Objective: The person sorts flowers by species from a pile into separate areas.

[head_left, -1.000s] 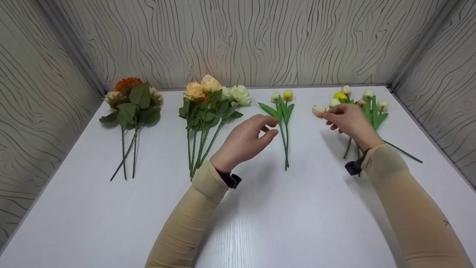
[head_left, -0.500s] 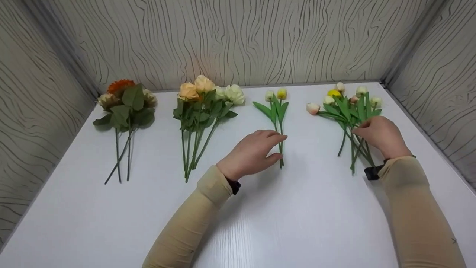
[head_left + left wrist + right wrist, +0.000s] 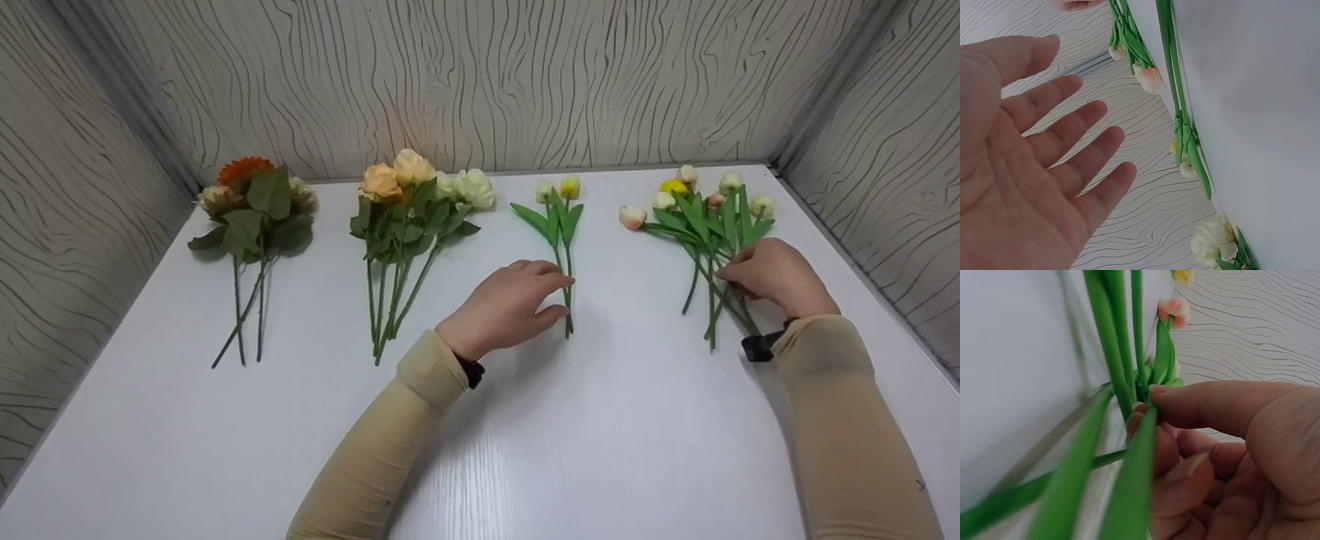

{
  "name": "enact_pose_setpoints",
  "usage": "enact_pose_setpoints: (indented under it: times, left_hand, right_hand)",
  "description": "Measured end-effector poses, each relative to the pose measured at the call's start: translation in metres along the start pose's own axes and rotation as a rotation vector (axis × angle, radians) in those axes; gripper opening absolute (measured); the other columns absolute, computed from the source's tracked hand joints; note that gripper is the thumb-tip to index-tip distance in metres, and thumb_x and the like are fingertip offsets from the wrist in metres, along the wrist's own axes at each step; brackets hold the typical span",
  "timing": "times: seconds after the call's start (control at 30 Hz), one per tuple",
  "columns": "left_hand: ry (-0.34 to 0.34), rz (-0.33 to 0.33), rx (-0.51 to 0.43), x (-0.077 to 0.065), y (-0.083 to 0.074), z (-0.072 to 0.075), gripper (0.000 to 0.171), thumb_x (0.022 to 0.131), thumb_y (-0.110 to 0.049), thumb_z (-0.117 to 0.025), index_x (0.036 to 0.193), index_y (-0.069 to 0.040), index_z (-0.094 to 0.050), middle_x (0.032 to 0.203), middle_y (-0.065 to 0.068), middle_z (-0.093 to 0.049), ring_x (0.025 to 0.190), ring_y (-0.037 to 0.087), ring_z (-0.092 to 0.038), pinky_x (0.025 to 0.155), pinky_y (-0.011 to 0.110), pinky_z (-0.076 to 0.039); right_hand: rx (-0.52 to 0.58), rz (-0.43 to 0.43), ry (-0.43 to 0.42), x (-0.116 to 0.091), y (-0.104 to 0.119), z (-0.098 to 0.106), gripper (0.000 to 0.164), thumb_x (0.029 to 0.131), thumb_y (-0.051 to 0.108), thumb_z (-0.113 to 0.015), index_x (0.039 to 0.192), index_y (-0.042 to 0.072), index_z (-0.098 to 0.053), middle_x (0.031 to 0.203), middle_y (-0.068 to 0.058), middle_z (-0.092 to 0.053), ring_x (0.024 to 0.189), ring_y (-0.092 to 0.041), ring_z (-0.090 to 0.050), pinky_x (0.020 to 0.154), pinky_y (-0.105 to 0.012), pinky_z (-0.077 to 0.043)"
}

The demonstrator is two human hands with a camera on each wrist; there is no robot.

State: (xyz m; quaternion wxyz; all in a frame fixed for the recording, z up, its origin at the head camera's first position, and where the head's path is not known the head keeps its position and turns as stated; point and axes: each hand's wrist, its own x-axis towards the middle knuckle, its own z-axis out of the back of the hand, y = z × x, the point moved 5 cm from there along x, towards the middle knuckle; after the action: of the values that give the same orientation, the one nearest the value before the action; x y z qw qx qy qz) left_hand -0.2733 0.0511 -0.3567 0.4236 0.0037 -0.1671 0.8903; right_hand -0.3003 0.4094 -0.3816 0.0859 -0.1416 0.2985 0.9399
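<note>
My right hand (image 3: 781,279) is at the stems of a tulip bunch (image 3: 694,219) on the right side of the table. In the right wrist view, thumb and fingers pinch a green tulip stem (image 3: 1131,489), with other stems crossing close by. White, yellow and pink blooms fan out at the top of this bunch, one pink-white tulip (image 3: 632,218) lying apart to its left. My left hand (image 3: 504,309) hovers beside the stems of two tulips (image 3: 553,223), one white and one yellow. Its fingers (image 3: 1081,157) are spread and hold nothing in the left wrist view.
Peach and white roses (image 3: 397,180) with long stems lie left of the middle. Farther left is a bunch with an orange flower (image 3: 244,171) and broad leaves. A wood-patterned wall (image 3: 480,82) closes off the back of the white table (image 3: 225,450).
My right hand has gone from the pink-white tulip's head down to the bunch's stems. A stem that stuck out rightward now lies closer in. My left hand has come lower along the two tulips.
</note>
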Motion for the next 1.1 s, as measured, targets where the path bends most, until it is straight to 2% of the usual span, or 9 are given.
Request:
enact_pose_setpoints:
  times: [0.07, 0.13, 0.3, 0.4, 0.57, 0.7, 0.87, 0.97, 1.1]
  left_hand:
    - [-0.009, 0.009, -0.011, 0.000, 0.001, 0.001, 0.039, 0.104, -0.030, -0.063, 0.140, -0.015, -0.064, 0.137, 0.004, -0.062, 0.129, 0.021, -0.055, 0.108, 0.035, -0.045]
    - [-0.036, 0.025, -0.032, 0.000, 0.003, 0.004, 0.036, 0.104, -0.029, -0.063, 0.137, -0.014, -0.066, 0.135, 0.003, -0.064, 0.126, 0.020, -0.057, 0.106, 0.034, -0.046]
    - [-0.188, 0.103, -0.159, -0.003, 0.009, 0.015, 0.027, 0.105, -0.025, -0.061, 0.127, -0.016, -0.073, 0.124, -0.003, -0.070, 0.118, 0.014, -0.062, 0.098, 0.031, -0.050]
    - [-0.274, 0.170, -0.328, -0.005, 0.014, 0.022, 0.025, 0.106, -0.026, -0.060, 0.124, -0.018, -0.074, 0.120, -0.006, -0.071, 0.114, 0.009, -0.063, 0.096, 0.028, -0.050]
    - [-0.391, 0.248, -0.689, -0.007, 0.019, 0.031, 0.028, 0.105, -0.032, -0.062, 0.125, -0.018, -0.074, 0.113, -0.012, -0.070, 0.105, 0.005, -0.063, 0.092, 0.028, -0.052]
    - [-0.459, 0.239, -0.925, -0.007, 0.020, 0.034, 0.031, 0.102, -0.036, -0.066, 0.125, -0.017, -0.073, 0.110, -0.011, -0.071, 0.103, 0.009, -0.064, 0.092, 0.034, -0.053]
    - [-0.498, 0.202, -1.143, -0.006, 0.018, 0.033, 0.026, 0.100, -0.033, -0.070, 0.119, -0.015, -0.074, 0.108, -0.001, -0.074, 0.104, 0.019, -0.067, 0.093, 0.040, -0.054]
    - [-0.503, 0.191, -1.196, -0.006, 0.017, 0.034, 0.023, 0.100, -0.030, -0.070, 0.116, -0.014, -0.075, 0.107, 0.002, -0.074, 0.103, 0.021, -0.067, 0.094, 0.039, -0.054]
    - [-0.508, 0.169, -1.226, -0.007, 0.018, 0.037, 0.023, 0.102, -0.027, -0.066, 0.114, -0.008, -0.075, 0.112, 0.002, -0.074, 0.105, 0.023, -0.066, 0.095, 0.037, -0.054]
  right_hand:
    - [0.004, 0.003, -0.007, -0.002, 0.002, 0.002, 0.034, 0.101, 0.029, -0.061, 0.097, -0.003, -0.069, 0.075, -0.005, -0.062, 0.070, -0.022, -0.053, 0.062, -0.038, -0.043]
    - [0.011, 0.015, -0.028, -0.003, 0.006, 0.004, 0.038, 0.102, 0.031, -0.061, 0.106, -0.005, -0.069, 0.081, -0.007, -0.065, 0.075, -0.024, -0.056, 0.065, -0.038, -0.044]
    - [0.071, 0.088, -0.124, -0.008, 0.036, -0.002, 0.052, 0.102, 0.044, -0.061, 0.125, -0.003, -0.065, 0.102, -0.014, -0.068, 0.088, -0.028, -0.063, 0.072, -0.040, -0.052]
    - [0.164, 0.169, -0.178, -0.016, 0.067, -0.014, 0.051, 0.101, 0.047, -0.062, 0.125, 0.003, -0.067, 0.108, -0.014, -0.067, 0.089, -0.027, -0.065, 0.071, -0.036, -0.056]
    - [0.282, 0.413, -0.232, -0.045, 0.128, -0.046, 0.035, 0.100, 0.041, -0.067, 0.113, 0.009, -0.073, 0.100, -0.010, -0.069, 0.079, -0.025, -0.066, 0.065, -0.028, -0.057]
    - [0.316, 0.584, -0.206, -0.069, 0.161, -0.072, 0.024, 0.099, 0.035, -0.071, 0.107, 0.013, -0.075, 0.090, -0.006, -0.068, 0.073, -0.023, -0.065, 0.063, -0.030, -0.058]
    - [0.338, 0.639, -0.149, -0.083, 0.178, -0.093, 0.016, 0.097, 0.031, -0.073, 0.104, 0.017, -0.074, 0.087, -0.006, -0.068, 0.070, -0.022, -0.063, 0.062, -0.033, -0.057]
    - [0.345, 0.637, -0.129, -0.084, 0.181, -0.097, 0.014, 0.097, 0.030, -0.074, 0.103, 0.018, -0.075, 0.089, -0.010, -0.069, 0.070, -0.023, -0.063, 0.062, -0.033, -0.057]
    - [0.351, 0.627, -0.074, -0.081, 0.182, -0.101, 0.015, 0.097, 0.031, -0.074, 0.105, 0.018, -0.075, 0.090, -0.008, -0.071, 0.074, -0.029, -0.064, 0.064, -0.033, -0.058]
